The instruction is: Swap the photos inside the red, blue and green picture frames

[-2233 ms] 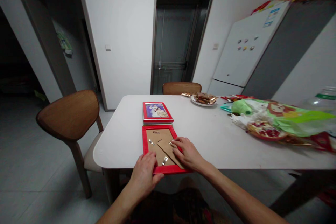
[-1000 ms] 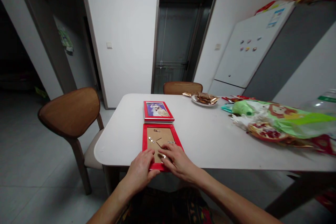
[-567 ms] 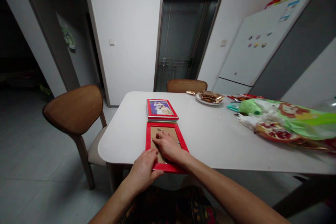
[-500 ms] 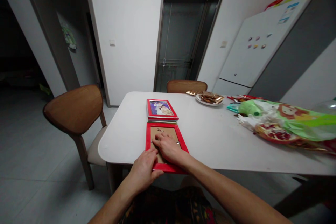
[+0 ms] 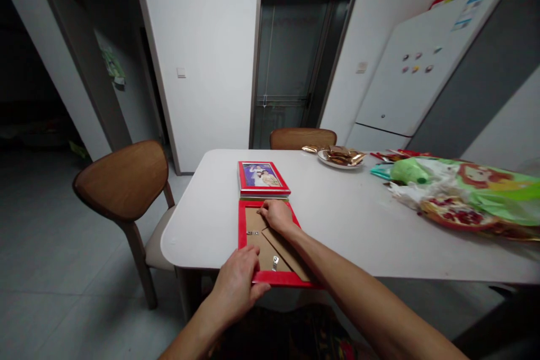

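Observation:
A red picture frame (image 5: 278, 278) lies face down at the table's front edge, its brown backing board (image 5: 264, 250) showing. My left hand (image 5: 240, 270) grips its near left corner, fingers on top and thumb at the front edge. My right hand (image 5: 277, 215) is closed near the far edge of the backing, fingertips pinched at a small metal clip (image 5: 258, 212) that they partly cover. More metal clips (image 5: 275, 262) sit on the board. A brown stand flap (image 5: 291, 256) slants across it, partly under my right forearm. Just beyond lies a stack of red frames (image 5: 264, 175), photo side up.
The white table (image 5: 358, 225) bears a plate of wrapped snacks (image 5: 341, 157) and, to the right, a green bag (image 5: 498, 180) beside an opened pomegranate (image 5: 453, 211). Wooden chairs stand at the left (image 5: 124, 180) and behind the table (image 5: 302, 138). A fridge (image 5: 426, 62) is at the back right.
My right hand has moved from the middle of the backing to its far edge, uncovering clips and the slanting flap. My left hand still holds the near left corner.

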Motion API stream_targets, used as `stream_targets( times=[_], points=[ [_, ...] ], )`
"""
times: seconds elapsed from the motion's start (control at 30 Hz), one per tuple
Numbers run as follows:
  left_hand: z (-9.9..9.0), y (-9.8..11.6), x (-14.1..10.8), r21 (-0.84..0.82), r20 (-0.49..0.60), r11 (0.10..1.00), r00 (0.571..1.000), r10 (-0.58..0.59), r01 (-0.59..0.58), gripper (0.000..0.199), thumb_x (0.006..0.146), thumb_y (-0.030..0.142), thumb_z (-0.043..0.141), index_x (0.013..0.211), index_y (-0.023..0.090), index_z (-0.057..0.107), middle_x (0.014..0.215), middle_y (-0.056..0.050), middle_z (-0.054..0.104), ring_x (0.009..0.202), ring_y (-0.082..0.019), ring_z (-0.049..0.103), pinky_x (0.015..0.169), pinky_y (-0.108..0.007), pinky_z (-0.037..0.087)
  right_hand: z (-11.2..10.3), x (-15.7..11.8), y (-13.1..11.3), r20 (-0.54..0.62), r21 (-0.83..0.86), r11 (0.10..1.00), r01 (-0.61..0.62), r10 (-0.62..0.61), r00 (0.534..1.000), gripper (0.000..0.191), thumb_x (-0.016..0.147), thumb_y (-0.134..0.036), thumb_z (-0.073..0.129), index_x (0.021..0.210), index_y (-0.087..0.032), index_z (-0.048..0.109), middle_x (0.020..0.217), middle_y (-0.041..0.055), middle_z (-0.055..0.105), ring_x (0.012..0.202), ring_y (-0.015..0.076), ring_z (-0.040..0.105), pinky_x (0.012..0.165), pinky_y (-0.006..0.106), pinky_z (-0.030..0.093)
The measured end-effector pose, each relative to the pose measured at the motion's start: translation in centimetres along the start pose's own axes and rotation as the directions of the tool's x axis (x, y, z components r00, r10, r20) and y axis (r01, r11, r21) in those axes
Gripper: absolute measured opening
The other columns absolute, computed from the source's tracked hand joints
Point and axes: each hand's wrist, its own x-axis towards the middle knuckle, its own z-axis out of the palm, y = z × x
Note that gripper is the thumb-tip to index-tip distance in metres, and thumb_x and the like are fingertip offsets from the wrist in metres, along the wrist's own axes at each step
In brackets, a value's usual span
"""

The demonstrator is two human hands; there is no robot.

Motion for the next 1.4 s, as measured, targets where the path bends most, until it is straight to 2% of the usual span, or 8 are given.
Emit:
stream_targets(
  times=[0.3, 0.77, 0.93, 1.07, 1.13, 1.23, 1.33, 1.4],
  points=[
    [-0.4, 0.4, -0.2, -0.007, 0.011, 1.000, 1.000, -0.023, 0.023, 0.022, 0.064, 0.023, 0.063, 0.083, 0.018, 0.055, 0.120, -0.010, 0.049, 0.114, -0.025, 0.041, 0.096, -0.043, 0.031, -0.5, -0.1, -0.2, 0.080, 0.068, 0.995, 0.079, -0.084, 0.993, 0.021, 0.074, -0.035, 0.050, 0.076, -0.021, 0.066, 0.074, 0.0004, 0.065, 0.065, 0.0104, 0.055, 0.054, 0.019, 0.032],
    [-0.5, 0.4, -0.1, 0.059, 0.023, 0.997, 0.999, -0.043, 0.042, 0.039, 0.063, 0.025, 0.063, 0.099, 0.015, 0.050, 0.120, -0.013, 0.048, 0.114, -0.024, 0.041, 0.097, -0.042, 0.029, 0.0, 1.0, -0.7, -0.055, 0.059, 0.994, -0.096, 0.100, 0.993, 0.014, 0.068, -0.022, 0.052, 0.075, -0.015, 0.062, 0.078, 0.0091, 0.064, 0.072, 0.0177, 0.056, 0.058, 0.024, 0.035],
    [0.5, 2.7, 1.1, 0.148, 0.096, 0.988, 0.995, 0.030, -0.044, 0.048, 0.055, 0.025, 0.069, 0.099, 0.016, 0.050, 0.128, -0.015, 0.039, 0.120, -0.030, 0.030, 0.098, -0.054, 0.018, -2.1, 0.1, 0.5, -0.062, 0.185, 0.983, -0.005, 0.017, 0.998, 0.020, 0.073, -0.028, 0.047, 0.069, -0.016, 0.062, 0.072, 0.0045, 0.064, 0.064, 0.0128, 0.056, 0.057, 0.021, 0.037],
    [2.1, 3.8, 2.2, 0.156, 0.137, 0.984, 0.989, 0.059, -0.081, 0.040, 0.062, 0.010, 0.056, 0.101, 0.011, 0.050, 0.128, -0.019, 0.037, 0.121, -0.029, 0.029, 0.098, -0.050, 0.023, -4.8, -2.6, 3.6, -0.104, 0.317, 0.948, 0.007, 0.027, 0.994, 0.022, 0.073, -0.027, 0.043, 0.076, -0.016, 0.061, 0.078, 0.0041, 0.065, 0.069, 0.0128, 0.057, 0.062, 0.022, 0.040],
    [2.4, 3.8, 2.4, 0.129, 0.108, 0.989, 0.993, 0.054, -0.068, 0.038, 0.063, 0.006, 0.049, 0.100, 0.009, 0.050, 0.127, -0.020, 0.039, 0.120, -0.028, 0.030, 0.098, -0.048, 0.025, -5.8, -4.6, 5.3, -0.104, 0.509, 0.858, -0.074, 0.146, 0.984, 0.023, 0.070, -0.030, 0.045, 0.079, -0.015, 0.060, 0.077, 0.0048, 0.064, 0.066, 0.0136, 0.057, 0.058, 0.024, 0.041],
    [1.7, 4.3, 2.3, -0.004, -0.015, 0.997, 0.997, 0.079, -0.079, 0.038, 0.062, 0.007, 0.049, 0.099, 0.011, 0.048, 0.126, -0.018, 0.040, 0.119, -0.027, 0.032, 0.099, -0.048, 0.024, -6.0, -8.1, 6.3, 0.012, 0.811, 0.555, -0.187, 0.302, 0.953, 0.026, 0.067, -0.034, 0.049, 0.084, -0.016, 0.058, 0.076, 0.0049, 0.062, 0.060, 0.0133, 0.057, 0.052, 0.024, 0.042],
    [0.4, 6.3, 2.6, -0.303, -0.232, 0.948, 0.972, 0.025, -0.097, 0.024, 0.069, 0.013, 0.048, 0.093, 0.016, 0.046, 0.121, -0.013, 0.046, 0.115, -0.024, 0.039, 0.096, -0.043, 0.030, -4.9, -11.0, 4.8, 0.239, 0.928, 0.241, -0.283, 0.197, 0.951, 0.032, 0.070, -0.041, 0.049, 0.087, -0.016, 0.056, 0.075, 0.0062, 0.063, 0.063, 0.0148, 0.059, 0.054, 0.026, 0.045],
    [0.1, 8.0, 3.2, -0.548, -0.340, 0.826, 0.938, -0.073, -0.134, 0.016, 0.075, 0.020, 0.045, 0.091, 0.018, 0.043, 0.114, -0.010, 0.051, 0.110, -0.021, 0.045, 0.091, -0.038, 0.037, -4.2, -12.1, 3.1, 0.348, 0.932, 0.075, -0.355, 0.084, 0.934, 0.036, 0.072, -0.046, 0.046, 0.091, -0.016, 0.054, 0.077, 0.0072, 0.064, 0.065, 0.0165, 0.060, 0.055, 0.028, 0.046]
  ],
)
